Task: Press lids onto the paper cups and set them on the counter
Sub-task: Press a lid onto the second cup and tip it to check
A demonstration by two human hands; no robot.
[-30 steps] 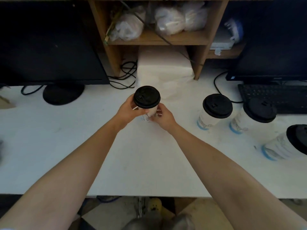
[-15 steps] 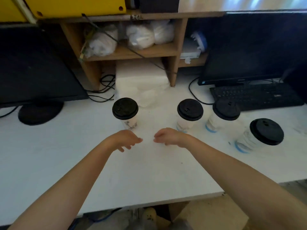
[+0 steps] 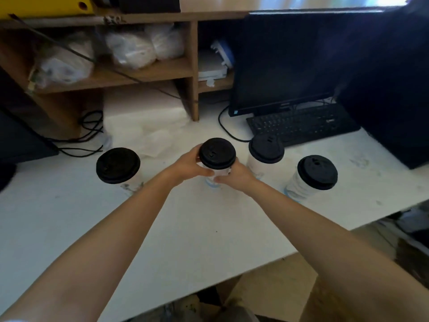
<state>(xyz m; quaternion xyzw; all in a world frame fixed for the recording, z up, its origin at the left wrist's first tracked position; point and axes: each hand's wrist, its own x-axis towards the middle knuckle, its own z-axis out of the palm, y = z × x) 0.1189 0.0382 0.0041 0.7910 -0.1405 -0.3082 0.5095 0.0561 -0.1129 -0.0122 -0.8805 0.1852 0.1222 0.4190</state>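
One lidded cup (image 3: 118, 167) stands alone at left on the counter (image 3: 209, 228). Left hand (image 3: 186, 165) and right hand (image 3: 236, 176) clasp the middle cup (image 3: 217, 159) between them, upright, lid on top (base hidden). Two more lidded cups (image 3: 265, 152) stand rightward.

At the back stands a wooden shelf unit (image 3: 148, 75) holding white plastic bags (image 3: 130, 51), with a yellow box (image 3: 44, 5) on top and black cables (image 3: 90, 133) coiled beneath. To the right, a dark monitor (image 3: 290, 59) stands behind a black keyboard (image 3: 301, 124), and some crumpled white paper (image 3: 148, 133) lies in front of the shelf.
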